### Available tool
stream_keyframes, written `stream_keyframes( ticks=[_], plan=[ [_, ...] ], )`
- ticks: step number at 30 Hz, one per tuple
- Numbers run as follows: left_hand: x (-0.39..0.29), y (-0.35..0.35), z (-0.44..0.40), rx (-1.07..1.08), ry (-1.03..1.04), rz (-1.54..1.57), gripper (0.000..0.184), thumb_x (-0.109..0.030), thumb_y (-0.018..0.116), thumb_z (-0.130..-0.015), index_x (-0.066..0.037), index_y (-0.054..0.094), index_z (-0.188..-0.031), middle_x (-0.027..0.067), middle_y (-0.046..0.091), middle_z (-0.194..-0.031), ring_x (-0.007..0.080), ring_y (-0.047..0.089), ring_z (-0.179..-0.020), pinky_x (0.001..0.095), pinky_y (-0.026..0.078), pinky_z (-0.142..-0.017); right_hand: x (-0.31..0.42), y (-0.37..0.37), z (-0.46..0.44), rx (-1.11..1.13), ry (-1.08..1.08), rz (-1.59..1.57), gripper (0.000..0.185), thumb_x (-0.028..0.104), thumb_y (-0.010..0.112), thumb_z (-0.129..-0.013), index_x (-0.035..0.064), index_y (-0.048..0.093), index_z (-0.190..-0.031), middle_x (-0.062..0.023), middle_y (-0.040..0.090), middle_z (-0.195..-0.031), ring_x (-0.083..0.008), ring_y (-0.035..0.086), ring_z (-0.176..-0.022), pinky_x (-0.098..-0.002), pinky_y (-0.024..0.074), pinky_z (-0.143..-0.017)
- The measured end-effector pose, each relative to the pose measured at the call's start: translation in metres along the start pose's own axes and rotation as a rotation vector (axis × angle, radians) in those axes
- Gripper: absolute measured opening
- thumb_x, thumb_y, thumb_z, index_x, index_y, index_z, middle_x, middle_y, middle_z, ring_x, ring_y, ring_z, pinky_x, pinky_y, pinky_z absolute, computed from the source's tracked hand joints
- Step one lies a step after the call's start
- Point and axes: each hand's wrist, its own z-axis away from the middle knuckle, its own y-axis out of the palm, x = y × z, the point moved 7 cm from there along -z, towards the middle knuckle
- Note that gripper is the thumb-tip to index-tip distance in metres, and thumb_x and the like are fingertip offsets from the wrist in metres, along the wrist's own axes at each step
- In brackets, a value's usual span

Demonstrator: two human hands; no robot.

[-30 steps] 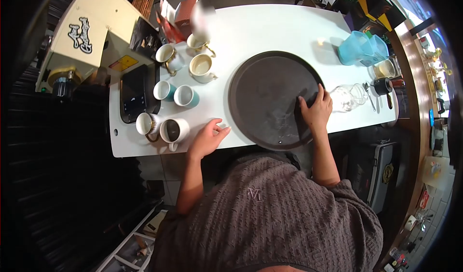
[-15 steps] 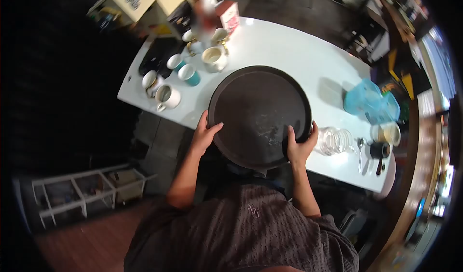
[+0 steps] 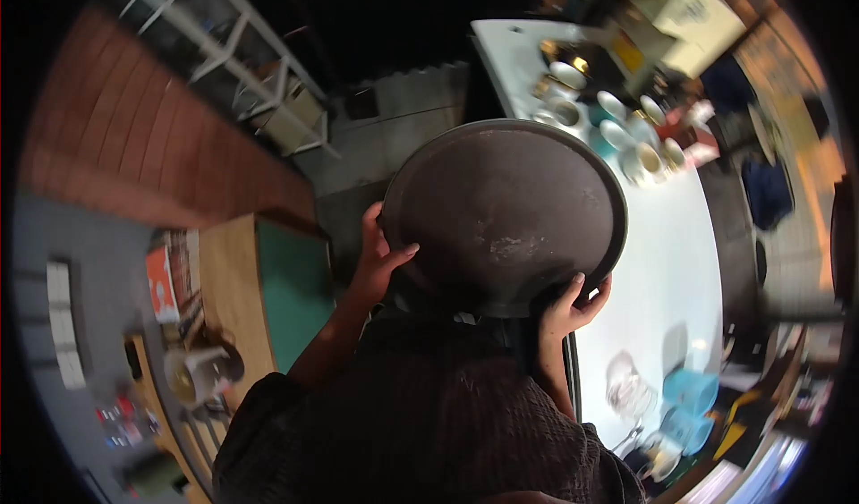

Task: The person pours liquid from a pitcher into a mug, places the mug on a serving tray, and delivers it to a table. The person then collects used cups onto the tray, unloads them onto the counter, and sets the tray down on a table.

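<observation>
A round dark brown serving tray (image 3: 501, 191) with pale scuffs fills the middle of the head view, held in front of my body. My left hand (image 3: 383, 249) grips its left rim, thumb on top and fingers curled beneath. On the lower right rim my right hand (image 3: 573, 305) holds it the same way. Nothing rests on the tray. Beyond its far right edge, several cups and mugs (image 3: 640, 162) stand on the white table (image 3: 671, 262), slightly blurred.
A clear glass jar (image 3: 629, 388) and blue plastic containers (image 3: 689, 406) stand at the table's near right end. To my left are a wooden unit with a green side panel (image 3: 291, 285) and a white metal rack (image 3: 237, 48). Tiled floor (image 3: 403, 101) lies ahead.
My body and view have turned left, so the table has swung to my right. The tray has come along in both hands, off from over the table.
</observation>
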Motion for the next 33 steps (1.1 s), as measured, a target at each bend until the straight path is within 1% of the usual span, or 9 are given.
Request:
stream_keyframes(
  ticks=[7,14,17,20,22,25,28,29,33],
  plan=[
    [-0.047,-0.175,0.115,-0.501,0.146,0.059,0.079,0.001,0.065,-0.080,-0.007,0.018,-0.143,0.0114,0.036,-0.139,0.0239,0.035,-0.132,0.0371,0.030,-0.109,0.050,0.168,0.104,0.488,-0.091,-0.194,0.047,0.004,0.057,-0.092,-0.0062,0.041,-0.136,-0.0179,0.049,-0.129,-0.0242,0.050,-0.116,-0.0351,0.0382,-0.101],
    [-0.054,-0.298,0.237,-0.833,0.152,0.188,0.087,0.002,0.062,-0.077,-0.006,0.012,-0.148,0.0136,0.032,-0.145,0.0244,0.032,-0.135,0.0364,0.028,-0.110,0.094,0.312,0.249,0.945,-0.077,-0.234,0.050,0.009,0.062,-0.093,-0.0033,0.041,-0.137,-0.0126,0.052,-0.126,-0.0176,0.056,-0.108,-0.0279,0.0452,-0.091],
    [-0.045,-0.332,0.277,-0.913,0.124,0.144,0.088,0.003,0.061,-0.075,-0.005,0.014,-0.149,0.0142,0.030,-0.147,0.0245,0.030,-0.137,0.0358,0.028,-0.111,0.103,0.358,0.301,1.094,-0.261,-0.091,0.049,0.015,0.067,-0.089,-0.0053,0.050,-0.130,-0.0142,0.054,-0.119,-0.0242,0.054,-0.111,-0.0351,0.0421,-0.097],
    [-0.025,-0.361,0.310,-1.089,0.114,0.152,0.082,0.000,0.064,-0.075,-0.004,0.024,-0.146,0.0140,0.034,-0.143,0.0241,0.034,-0.134,0.0354,0.033,-0.108,0.108,0.401,0.349,1.213,-0.276,-0.019,0.049,0.021,0.069,-0.088,-0.0063,0.054,-0.125,-0.0151,0.054,-0.117,-0.0263,0.055,-0.109,-0.0365,0.0427,-0.096],
    [-0.015,-0.376,0.326,-1.179,-0.110,-0.058,0.075,-0.006,0.067,-0.075,-0.002,0.034,-0.142,0.0135,0.037,-0.139,0.0225,0.042,-0.124,0.0348,0.038,-0.102,0.110,0.427,0.377,1.290,-0.273,-0.041,0.048,0.023,0.068,-0.088,-0.0064,0.055,-0.124,-0.0171,0.055,-0.118,-0.0277,0.055,-0.110,-0.0371,0.0431,-0.096],
    [0.015,-0.397,0.336,-1.246,-0.157,0.112,0.065,-0.010,0.069,-0.076,0.000,0.045,-0.135,0.0135,0.047,-0.127,0.0215,0.051,-0.108,0.0349,0.043,-0.095,0.109,0.465,0.420,1.405,-0.341,-0.074,0.047,0.024,0.068,-0.089,-0.0063,0.056,-0.123,-0.0206,0.055,-0.117,-0.0300,0.057,-0.108,-0.0374,0.0445,-0.094],
    [0.011,-0.406,0.333,-1.358,-0.146,0.164,0.059,-0.013,0.069,-0.077,0.000,0.050,-0.130,0.0133,0.055,-0.117,0.0224,0.056,-0.098,0.0350,0.044,-0.092,0.101,0.502,0.458,1.515,-0.413,-0.077,0.047,0.024,0.068,-0.088,-0.0069,0.056,-0.122,-0.0209,0.055,-0.117,-0.0314,0.057,-0.107,-0.0380,0.0451,-0.093],
    [0.011,-0.411,0.330,-1.383,-0.143,0.170,0.059,-0.013,0.069,-0.077,0.000,0.050,-0.130,0.0133,0.055,-0.117,0.0224,0.056,-0.098,0.0350,0.044,-0.092,0.095,0.514,0.472,1.592,-0.337,-0.079,0.046,0.024,0.068,-0.088,-0.0065,0.057,-0.121,-0.0211,0.056,-0.116,-0.0326,0.058,-0.107,-0.0389,0.0452,-0.092],
    [0.043,-0.436,0.329,-1.550,-0.267,0.102,0.063,-0.020,0.069,-0.078,0.001,0.045,-0.133,0.0129,0.060,-0.113,0.0215,0.057,-0.101,0.0343,0.043,-0.088,0.087,0.553,0.519,1.720,-0.505,-0.077,0.059,0.034,0.069,-0.086,-0.0047,0.053,-0.128,-0.0222,0.054,-0.117,-0.0380,0.054,-0.112,-0.0449,0.0429,-0.096]
  ],
)
